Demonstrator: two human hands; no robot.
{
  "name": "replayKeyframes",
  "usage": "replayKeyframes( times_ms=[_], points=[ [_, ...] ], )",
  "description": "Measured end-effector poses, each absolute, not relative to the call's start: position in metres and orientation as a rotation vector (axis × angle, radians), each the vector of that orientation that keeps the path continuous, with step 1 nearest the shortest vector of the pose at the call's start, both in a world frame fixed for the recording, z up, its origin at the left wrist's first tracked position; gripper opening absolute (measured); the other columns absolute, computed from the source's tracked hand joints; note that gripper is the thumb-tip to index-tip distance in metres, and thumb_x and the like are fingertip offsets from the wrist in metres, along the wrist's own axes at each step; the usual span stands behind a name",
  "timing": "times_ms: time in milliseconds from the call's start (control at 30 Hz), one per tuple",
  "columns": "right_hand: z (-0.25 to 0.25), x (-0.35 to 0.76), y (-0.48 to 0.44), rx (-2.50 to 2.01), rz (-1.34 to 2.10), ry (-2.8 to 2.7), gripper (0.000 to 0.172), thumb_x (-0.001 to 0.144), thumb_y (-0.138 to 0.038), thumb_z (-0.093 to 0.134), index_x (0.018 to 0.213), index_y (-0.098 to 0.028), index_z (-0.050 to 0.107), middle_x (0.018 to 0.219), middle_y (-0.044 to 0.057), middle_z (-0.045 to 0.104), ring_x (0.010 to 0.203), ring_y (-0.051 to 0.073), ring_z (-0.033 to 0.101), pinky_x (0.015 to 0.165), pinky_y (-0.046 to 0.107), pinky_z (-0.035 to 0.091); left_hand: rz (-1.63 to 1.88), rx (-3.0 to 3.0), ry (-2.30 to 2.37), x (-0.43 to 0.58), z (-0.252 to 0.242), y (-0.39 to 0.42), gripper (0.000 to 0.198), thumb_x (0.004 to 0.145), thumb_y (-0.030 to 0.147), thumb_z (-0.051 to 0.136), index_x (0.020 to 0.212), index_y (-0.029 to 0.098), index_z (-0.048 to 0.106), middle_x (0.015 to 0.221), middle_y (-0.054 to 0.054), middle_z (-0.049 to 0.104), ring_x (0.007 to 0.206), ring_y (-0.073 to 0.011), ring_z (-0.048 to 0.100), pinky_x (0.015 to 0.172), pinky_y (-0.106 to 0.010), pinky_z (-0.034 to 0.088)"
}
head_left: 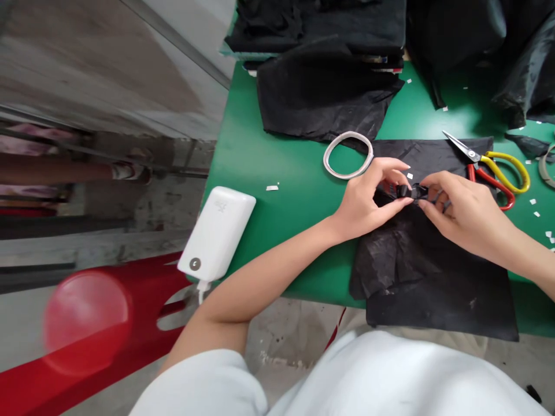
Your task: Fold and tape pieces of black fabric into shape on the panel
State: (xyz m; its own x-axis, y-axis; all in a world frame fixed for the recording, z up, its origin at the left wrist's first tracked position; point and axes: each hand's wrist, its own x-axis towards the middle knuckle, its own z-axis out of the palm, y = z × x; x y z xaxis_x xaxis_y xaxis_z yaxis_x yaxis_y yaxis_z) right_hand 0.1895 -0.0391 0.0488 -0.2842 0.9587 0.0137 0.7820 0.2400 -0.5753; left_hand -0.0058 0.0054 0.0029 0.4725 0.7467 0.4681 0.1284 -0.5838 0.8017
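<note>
Lone view, head-worn, looking forward and steeply down. Wearer's white shirt [390, 375] filled the bottom edge, so the lens sat above the chest, facing away from it. Left arm [277, 266] came in from below, right forearm [529, 248] from the right edge. Left hand [364, 193] and right hand [468, 208] fell right of centre, at close range, whole in frame. Green tabletop [295, 214] took the middle and right; its far side, with black material [321, 95], lay toward the top. Left part looked past the tabletop's edge, onto a red plastic object [156, 277].
</note>
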Motion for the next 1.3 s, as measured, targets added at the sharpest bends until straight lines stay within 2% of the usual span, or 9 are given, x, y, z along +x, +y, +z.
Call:
replayKeyframes(
  times_ms=[167, 267, 433, 533, 667, 1000, 1300],
  points=[
    [0.041, 0.184, -0.038, -1.501, 1.214, -1.695, 0.017, 0.089, -0.039, 0.053, 0.094, -0.022, 0.052, 0.072, 0.0, 0.062, 0.053, 0.013, 0.06, 0.047, 0.026, 0.046, 1.28, 2.026, 0.665, -0.004, 0.002, 0.003, 0.047, 0.078, 0.018, 0.073, 0.116, 0.023, 0.046, 0.089, 0.0, 0.069, 0.08, -0.0103, 0.066, 0.074, -0.022, 0.053],
    [0.029, 0.182, -0.037, -1.337, 1.442, -1.471, 0.019, 0.087, -0.04, 0.057, 0.083, -0.022, 0.054, 0.068, -0.001, 0.061, 0.052, 0.012, 0.06, 0.05, 0.027, 0.05, 1.255, 2.036, 0.673, -0.004, 0.0, 0.001, 0.047, 0.077, 0.017, 0.074, 0.115, 0.022, 0.047, 0.088, 0.001, 0.068, 0.08, -0.0098, 0.065, 0.077, -0.023, 0.055],
    [0.02, 0.18, -0.038, -1.299, 1.374, -1.325, 0.017, 0.085, -0.037, 0.063, 0.08, -0.023, 0.056, 0.065, -0.002, 0.064, 0.05, 0.012, 0.059, 0.05, 0.027, 0.05, 1.173, 2.13, 0.668, -0.005, 0.003, 0.002, 0.036, 0.08, 0.025, 0.071, 0.11, 0.019, 0.052, 0.092, -0.003, 0.067, 0.085, -0.013, 0.065, 0.075, -0.026, 0.055],
    [0.02, 0.18, -0.039, -1.327, 1.314, -1.382, 0.016, 0.086, -0.036, 0.061, 0.08, -0.023, 0.055, 0.063, -0.003, 0.063, 0.048, 0.011, 0.058, 0.047, 0.026, 0.049, 1.18, 2.221, 0.675, -0.006, 0.01, 0.002, 0.022, 0.083, 0.035, 0.066, 0.097, 0.019, 0.059, 0.094, -0.006, 0.065, 0.089, -0.0163, 0.063, 0.079, -0.032, 0.054],
    [0.021, 0.18, -0.041, -1.376, 1.19, -1.578, 0.017, 0.087, -0.033, 0.059, 0.075, -0.021, 0.055, 0.062, -0.003, 0.062, 0.046, 0.01, 0.058, 0.045, 0.024, 0.047, 1.129, 2.125, 0.758, -0.005, 0.015, 0.0, 0.012, 0.085, 0.029, 0.064, 0.08, 0.018, 0.062, 0.091, -0.005, 0.062, 0.086, -0.0139, 0.061, 0.082, -0.031, 0.052],
    [0.02, 0.18, -0.04, -1.373, 1.093, -1.701, 0.016, 0.089, -0.03, 0.054, 0.079, -0.019, 0.058, 0.061, -0.002, 0.063, 0.044, 0.009, 0.056, 0.045, 0.021, 0.045, 1.0, 2.067, 0.816, -0.003, 0.011, -0.001, 0.01, 0.089, 0.021, 0.059, 0.083, 0.014, 0.062, 0.091, -0.006, 0.063, 0.085, -0.0116, 0.061, 0.079, -0.026, 0.051],
    [0.018, 0.179, -0.04, -1.349, 1.007, -1.808, 0.013, 0.089, -0.024, 0.051, 0.079, -0.02, 0.057, 0.062, -0.002, 0.063, 0.047, 0.009, 0.056, 0.049, 0.024, 0.045, 0.968, 2.116, 0.866, -0.002, 0.01, -0.001, 0.01, 0.09, 0.022, 0.058, 0.082, 0.015, 0.061, 0.09, -0.005, 0.064, 0.083, -0.0113, 0.062, 0.076, -0.024, 0.051]
  ],
)
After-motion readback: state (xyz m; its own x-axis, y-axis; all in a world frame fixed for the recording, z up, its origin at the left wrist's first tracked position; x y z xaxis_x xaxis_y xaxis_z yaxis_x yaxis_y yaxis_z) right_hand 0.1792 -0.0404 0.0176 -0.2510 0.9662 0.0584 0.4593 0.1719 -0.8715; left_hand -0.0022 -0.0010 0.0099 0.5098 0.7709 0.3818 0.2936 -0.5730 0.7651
